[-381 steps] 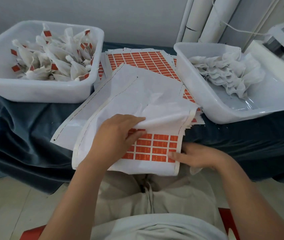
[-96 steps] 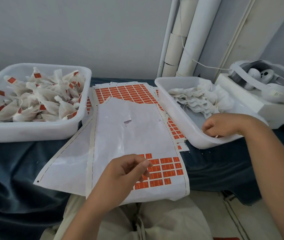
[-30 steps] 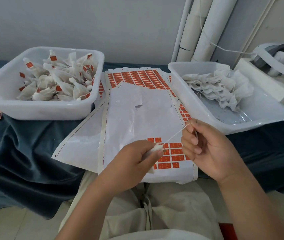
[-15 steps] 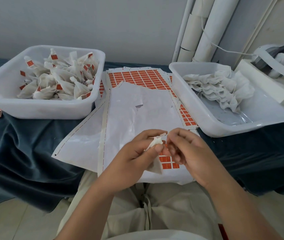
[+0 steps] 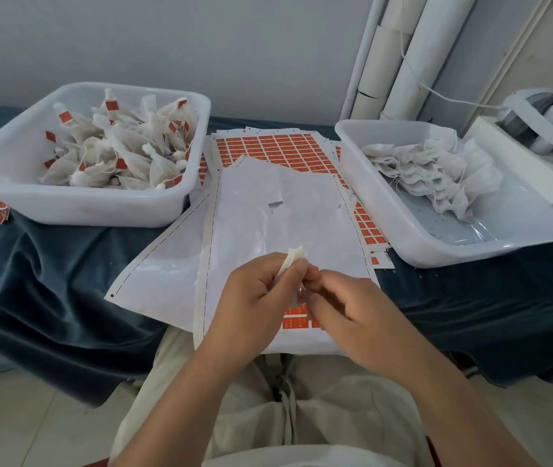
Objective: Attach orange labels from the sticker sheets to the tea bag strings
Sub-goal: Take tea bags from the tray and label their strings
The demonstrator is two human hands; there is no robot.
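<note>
White tea bag (image 5: 294, 259) sits pinched in the left hand (image 5: 255, 298), above the nearly stripped sticker sheet (image 5: 285, 214); the right hand (image 5: 352, 308) curls against it, though whether it grasps anything cannot be told.

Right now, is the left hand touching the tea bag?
Touching. The head view shows the left hand pinching the tea bag between thumb and fingers.
</note>
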